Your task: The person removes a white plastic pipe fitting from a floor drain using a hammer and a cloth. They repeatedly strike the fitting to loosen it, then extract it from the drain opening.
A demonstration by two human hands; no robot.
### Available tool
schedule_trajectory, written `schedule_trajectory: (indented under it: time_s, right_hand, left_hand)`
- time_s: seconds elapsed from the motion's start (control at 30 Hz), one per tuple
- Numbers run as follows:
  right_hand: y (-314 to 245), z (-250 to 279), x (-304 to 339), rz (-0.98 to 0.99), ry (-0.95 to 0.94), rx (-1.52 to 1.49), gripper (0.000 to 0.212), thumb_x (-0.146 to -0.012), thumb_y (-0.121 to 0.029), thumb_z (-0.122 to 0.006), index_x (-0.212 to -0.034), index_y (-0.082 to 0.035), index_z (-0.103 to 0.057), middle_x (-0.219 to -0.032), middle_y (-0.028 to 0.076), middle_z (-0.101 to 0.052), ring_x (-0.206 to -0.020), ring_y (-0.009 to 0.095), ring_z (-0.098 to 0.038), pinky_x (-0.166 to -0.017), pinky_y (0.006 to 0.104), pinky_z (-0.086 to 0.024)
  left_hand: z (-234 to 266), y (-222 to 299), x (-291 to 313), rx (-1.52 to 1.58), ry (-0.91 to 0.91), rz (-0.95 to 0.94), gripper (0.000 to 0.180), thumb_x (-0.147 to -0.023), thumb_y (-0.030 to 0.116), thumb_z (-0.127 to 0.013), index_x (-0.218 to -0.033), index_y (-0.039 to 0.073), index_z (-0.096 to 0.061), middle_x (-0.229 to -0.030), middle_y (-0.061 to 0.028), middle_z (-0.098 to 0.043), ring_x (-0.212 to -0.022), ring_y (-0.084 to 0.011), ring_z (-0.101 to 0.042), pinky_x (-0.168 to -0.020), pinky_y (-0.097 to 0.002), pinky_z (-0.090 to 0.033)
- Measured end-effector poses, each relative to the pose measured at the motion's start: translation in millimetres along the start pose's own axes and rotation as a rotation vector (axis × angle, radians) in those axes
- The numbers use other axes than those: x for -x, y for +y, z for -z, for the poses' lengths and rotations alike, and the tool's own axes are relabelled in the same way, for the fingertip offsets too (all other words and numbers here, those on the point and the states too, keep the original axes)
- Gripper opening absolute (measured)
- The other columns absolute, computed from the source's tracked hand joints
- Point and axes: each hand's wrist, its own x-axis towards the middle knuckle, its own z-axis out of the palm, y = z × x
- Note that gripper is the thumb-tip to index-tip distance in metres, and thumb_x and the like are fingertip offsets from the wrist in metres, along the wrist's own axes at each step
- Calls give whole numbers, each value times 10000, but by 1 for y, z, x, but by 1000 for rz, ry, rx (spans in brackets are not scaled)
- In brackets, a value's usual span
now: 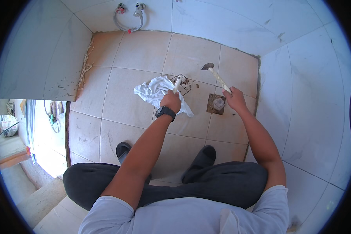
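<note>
2 hands are recorded above a tiled floor [132, 113]. Left hand [171, 101], with a black wristwatch [165, 112]: grip closed around a pale chisel-like tool [177, 84], held upright, its tip set at a broken square opening in the floor [184, 83]. A white cloth [156, 92] is spread on the tiles just beside and partly under that hand. Right hand [234, 99]: grip closed around the pale handle of a hammer [217, 76], whose dark head is raised toward the wall. A 2nd square recess [217, 104] holding a greyish cap is seen just below the right hand. 2 dark slippers [203, 157] are planted on the tiles.
</note>
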Motion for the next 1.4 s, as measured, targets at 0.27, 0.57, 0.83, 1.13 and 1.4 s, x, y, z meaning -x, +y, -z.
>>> schedule_trajectory:
  time_s: [0.27, 0.57, 0.83, 1.13, 1.4]
  right_hand:
    - [3, -1, 1, -6, 3, 3, 454, -907, -447, -651, -897, 6, -628, -825, 227, -684, -827, 420, -679, -715, 490, -518]
    - [-1, -1, 0, 9, -14, -15, 447, -900, -443, -661, -880, 2, -622, -811, 227, -675, -816, 426, -669, -713, 490, -512]
    - [-7, 1, 2, 11, -32, -9, 464, -896, -438, -669, -869, 22, -611, -808, 242, -667, -821, 440, -662, -715, 493, -509]
    - [-6, -1, -4, 22, 1, -34, 464, -901, -446, -666, -893, 16, -622, -826, 239, -671, -832, 436, -664, -720, 490, -512]
    - [-9, 0, -3, 28, -19, -17, 474, -907, -468, -655, -879, 3, -615, -824, 231, -673, -832, 433, -667, -718, 493, -512]
  left_hand:
    - [2, 4, -15, 32, -71, -98, 464, -1003, 380, -508, -1035, -59, -652, -1037, -347, -669, -945, -489, -671, -845, -553, -529]
    - [9, 6, 6, 0, -13, 1, 460, -1011, 363, -501, -1127, -68, -609, -1032, -334, -679, -998, -488, -661, -863, -548, -528]
    - [25, 3, -33, 258, -420, 91, 514, -997, 391, -533, -949, -104, -664, -779, -238, -692, -602, -358, -686, -568, -465, -546]
    - [8, -8, -17, -1, 36, -90, 474, -1001, 370, -524, -1013, -83, -660, -994, -326, -677, -948, -471, -665, -842, -531, -524]
    - [12, 9, 1, -44, -7, -37, 437, -1004, 345, -519, -1085, -70, -628, -1023, -324, -680, -993, -465, -665, -879, -530, -523]
